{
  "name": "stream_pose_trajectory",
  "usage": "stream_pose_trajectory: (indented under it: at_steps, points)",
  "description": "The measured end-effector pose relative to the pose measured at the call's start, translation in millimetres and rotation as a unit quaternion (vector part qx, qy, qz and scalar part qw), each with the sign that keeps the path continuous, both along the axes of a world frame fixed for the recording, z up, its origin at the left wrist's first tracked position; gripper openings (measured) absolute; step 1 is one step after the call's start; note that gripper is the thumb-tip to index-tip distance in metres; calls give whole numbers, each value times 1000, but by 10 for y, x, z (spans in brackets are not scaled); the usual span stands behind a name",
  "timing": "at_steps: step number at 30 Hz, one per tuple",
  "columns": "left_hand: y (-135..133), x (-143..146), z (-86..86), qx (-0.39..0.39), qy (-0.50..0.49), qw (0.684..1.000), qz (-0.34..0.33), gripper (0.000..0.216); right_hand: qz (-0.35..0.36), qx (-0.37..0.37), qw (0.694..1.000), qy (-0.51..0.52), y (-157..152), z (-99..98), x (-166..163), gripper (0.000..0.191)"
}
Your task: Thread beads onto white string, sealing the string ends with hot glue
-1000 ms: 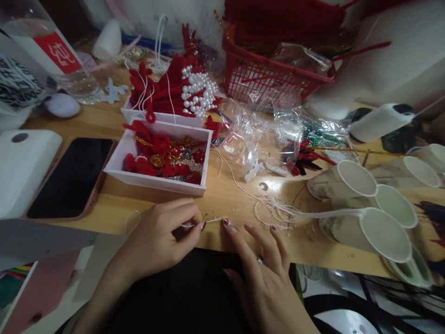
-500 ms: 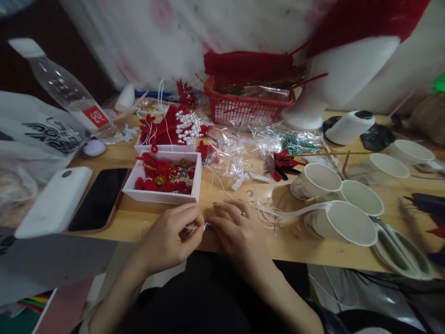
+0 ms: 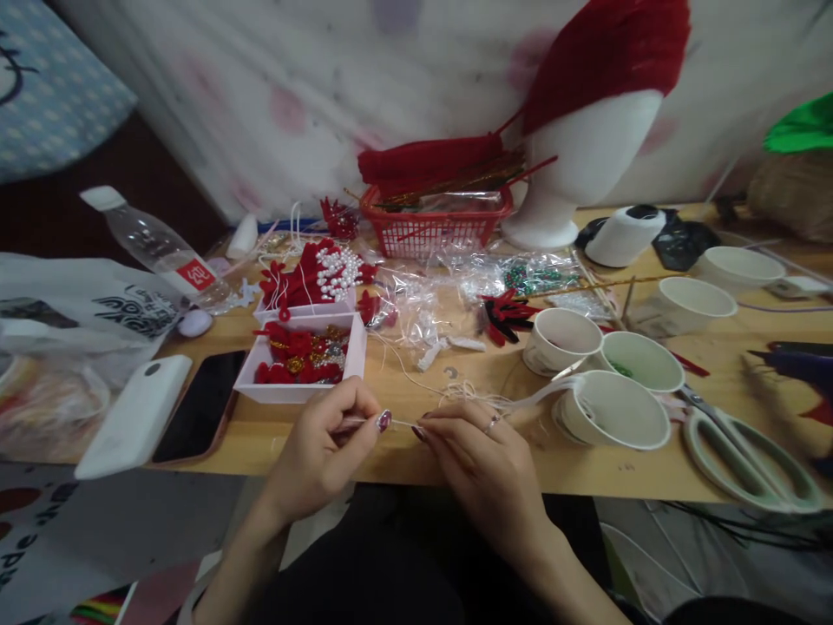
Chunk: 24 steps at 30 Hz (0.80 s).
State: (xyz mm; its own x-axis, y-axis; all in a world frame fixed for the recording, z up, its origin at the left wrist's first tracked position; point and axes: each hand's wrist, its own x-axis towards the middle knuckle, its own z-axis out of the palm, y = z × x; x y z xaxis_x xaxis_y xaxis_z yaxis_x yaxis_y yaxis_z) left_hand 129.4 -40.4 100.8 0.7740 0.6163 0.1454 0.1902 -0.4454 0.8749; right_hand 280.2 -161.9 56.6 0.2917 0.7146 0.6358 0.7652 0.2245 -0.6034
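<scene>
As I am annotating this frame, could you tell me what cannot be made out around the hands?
- White thread, head view: too thin to show a knot or bead.
- Left hand: its fingertips hide the thread end.
- Right hand: its palm side faces away.
- Dark tool, right edge: blurred and cut off.

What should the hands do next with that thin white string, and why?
Probably draw the white string a little tighter. The left hand and the right hand each pinch it, with only a short stretch between their fingertips, while the rest trails loose toward the paper cup.
</scene>
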Motion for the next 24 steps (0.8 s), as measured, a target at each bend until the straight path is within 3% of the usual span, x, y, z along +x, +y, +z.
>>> stream_pose_trajectory:
  at_steps: [5,10,14,18,20,22,24]
  points:
    - [-114,131,-80,-161,-60,985,9,25,-14,20,999,24,-133,50,14,14]
    - [-276,293,-94,-334,-121,935,17,33,-9,38,996,75,-192,79,-5,16]
    - [-301,375,0,-386,-152,908,56,41,-9,37,995,88,-217,23,22,16]
    - [-223,355,130,-409,-246,867,142,48,-31,37,993,111,-293,-45,88,14]
    - [-211,350,157,-399,-255,868,146,46,-43,34,989,138,-331,-49,109,15]
    - [-231,364,146,-389,-239,881,127,44,-27,22,980,197,-335,-28,103,29]
    - [-270,388,107,-356,-232,898,113,40,16,-6,952,306,-288,15,69,44]
